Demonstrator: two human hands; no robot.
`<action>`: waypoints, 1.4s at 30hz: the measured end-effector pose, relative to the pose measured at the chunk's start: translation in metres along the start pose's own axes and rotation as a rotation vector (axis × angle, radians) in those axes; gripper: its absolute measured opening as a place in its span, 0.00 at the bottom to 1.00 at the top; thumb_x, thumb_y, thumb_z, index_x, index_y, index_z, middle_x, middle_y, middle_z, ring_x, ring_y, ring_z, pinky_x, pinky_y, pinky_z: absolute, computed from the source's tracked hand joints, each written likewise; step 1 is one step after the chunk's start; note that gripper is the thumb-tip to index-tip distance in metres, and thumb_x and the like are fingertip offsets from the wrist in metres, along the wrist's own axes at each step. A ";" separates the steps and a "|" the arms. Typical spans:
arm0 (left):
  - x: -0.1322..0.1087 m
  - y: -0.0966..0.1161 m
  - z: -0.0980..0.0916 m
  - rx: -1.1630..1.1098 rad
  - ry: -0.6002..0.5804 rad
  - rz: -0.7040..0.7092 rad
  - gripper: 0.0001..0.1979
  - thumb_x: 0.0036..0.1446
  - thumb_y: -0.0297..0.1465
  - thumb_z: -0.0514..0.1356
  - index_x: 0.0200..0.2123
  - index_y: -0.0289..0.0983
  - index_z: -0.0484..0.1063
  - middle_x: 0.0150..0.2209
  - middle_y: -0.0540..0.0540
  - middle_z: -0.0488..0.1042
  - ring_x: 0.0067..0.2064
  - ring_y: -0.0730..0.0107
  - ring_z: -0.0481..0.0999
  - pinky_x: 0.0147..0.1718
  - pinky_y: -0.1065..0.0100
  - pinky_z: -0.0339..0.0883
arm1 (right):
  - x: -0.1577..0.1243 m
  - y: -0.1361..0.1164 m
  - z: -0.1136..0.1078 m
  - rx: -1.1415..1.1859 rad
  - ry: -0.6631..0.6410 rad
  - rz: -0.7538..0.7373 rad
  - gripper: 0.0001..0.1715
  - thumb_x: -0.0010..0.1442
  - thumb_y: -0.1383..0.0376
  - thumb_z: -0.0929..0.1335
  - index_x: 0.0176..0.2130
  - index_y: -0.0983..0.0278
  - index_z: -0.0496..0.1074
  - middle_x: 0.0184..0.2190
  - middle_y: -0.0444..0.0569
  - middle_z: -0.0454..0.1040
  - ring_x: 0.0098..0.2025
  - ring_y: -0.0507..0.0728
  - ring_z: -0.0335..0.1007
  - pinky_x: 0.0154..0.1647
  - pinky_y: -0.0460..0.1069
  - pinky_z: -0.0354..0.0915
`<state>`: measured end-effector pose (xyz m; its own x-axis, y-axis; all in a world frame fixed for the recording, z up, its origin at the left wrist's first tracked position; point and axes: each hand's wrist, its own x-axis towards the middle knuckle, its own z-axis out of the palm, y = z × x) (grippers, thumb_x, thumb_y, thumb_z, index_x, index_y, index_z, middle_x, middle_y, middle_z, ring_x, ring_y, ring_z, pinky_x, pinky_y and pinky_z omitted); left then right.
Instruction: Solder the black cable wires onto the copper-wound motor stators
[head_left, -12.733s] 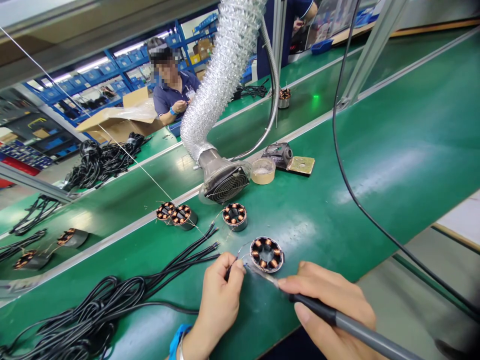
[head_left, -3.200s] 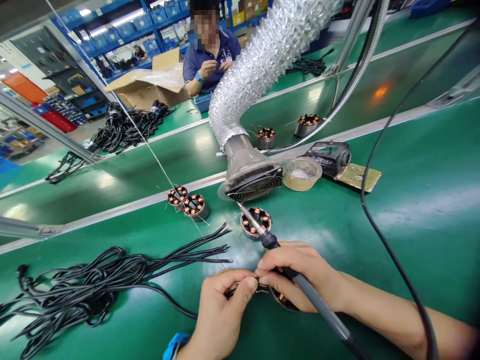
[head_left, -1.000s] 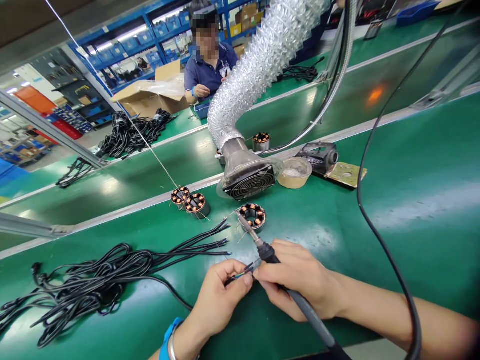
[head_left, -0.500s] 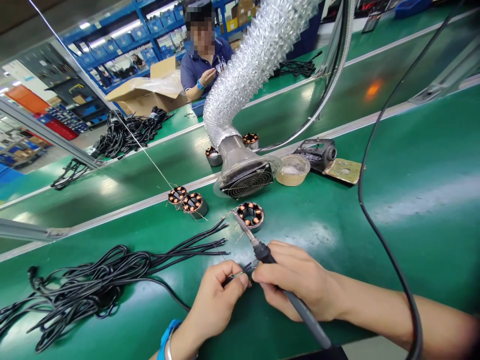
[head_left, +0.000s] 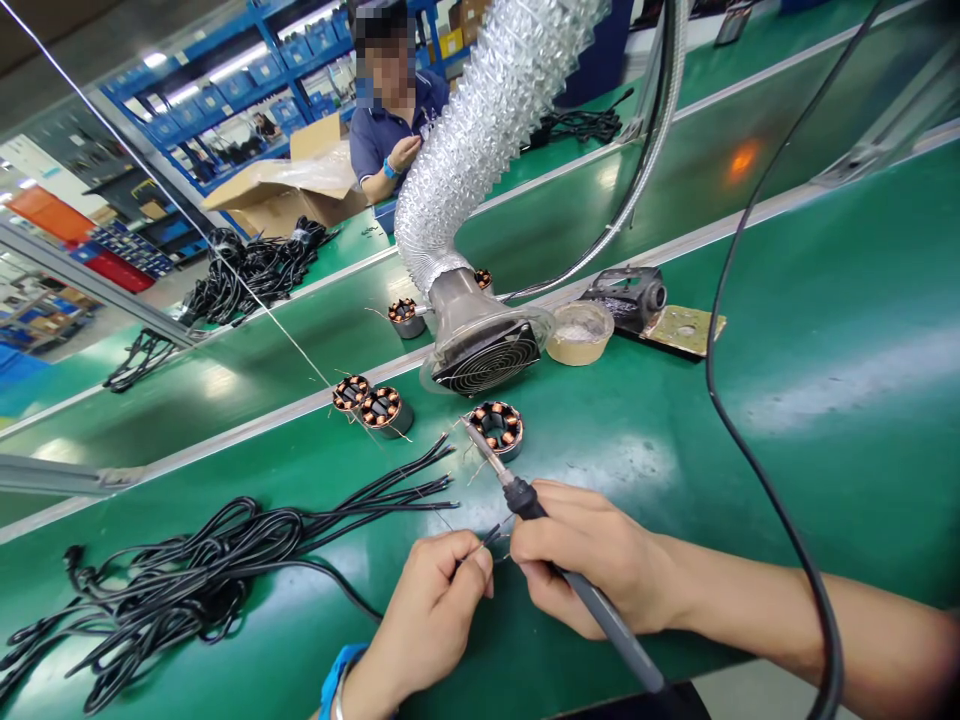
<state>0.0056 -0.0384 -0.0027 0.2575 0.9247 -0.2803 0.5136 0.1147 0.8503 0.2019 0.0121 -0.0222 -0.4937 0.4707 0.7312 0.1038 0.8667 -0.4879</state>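
My left hand [head_left: 431, 610] pinches the stripped end of a black cable [head_left: 486, 537] low in the middle of the picture. My right hand [head_left: 592, 565] is wrapped round a soldering iron [head_left: 517, 492] whose metal tip points up and left, and its fingertips meet the cable end too. A stator with copper coils [head_left: 496, 427] sits on the green belt just beyond the iron's tip. Two more stators [head_left: 373, 403] stand side by side to the left of it.
A fume extractor with a foil hose [head_left: 480, 345] stands behind the stators, beside a small tub [head_left: 579, 333] and an iron stand [head_left: 630, 298]. A bundle of black cables [head_left: 195, 580] lies at left. A black cord [head_left: 750, 440] hangs at right. Another person [head_left: 390, 135] works across the belt.
Since a second ago my hands have stayed together at the cable end and drifted slightly lower. The stator that lay under my right hand three seconds ago is hidden. The head has turned a little.
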 end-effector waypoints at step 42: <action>0.003 -0.003 0.003 -0.220 0.024 -0.093 0.24 0.57 0.49 0.61 0.24 0.33 0.71 0.21 0.53 0.58 0.26 0.77 0.52 0.25 0.72 0.48 | 0.004 0.000 0.001 0.048 0.107 -0.038 0.16 0.53 0.79 0.61 0.38 0.63 0.65 0.23 0.41 0.68 0.23 0.52 0.54 0.26 0.46 0.58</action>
<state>0.0073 -0.0374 -0.0076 0.1967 0.9146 -0.3532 0.3431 0.2733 0.8987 0.1994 0.0137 -0.0201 -0.4011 0.4544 0.7954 0.0439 0.8768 -0.4788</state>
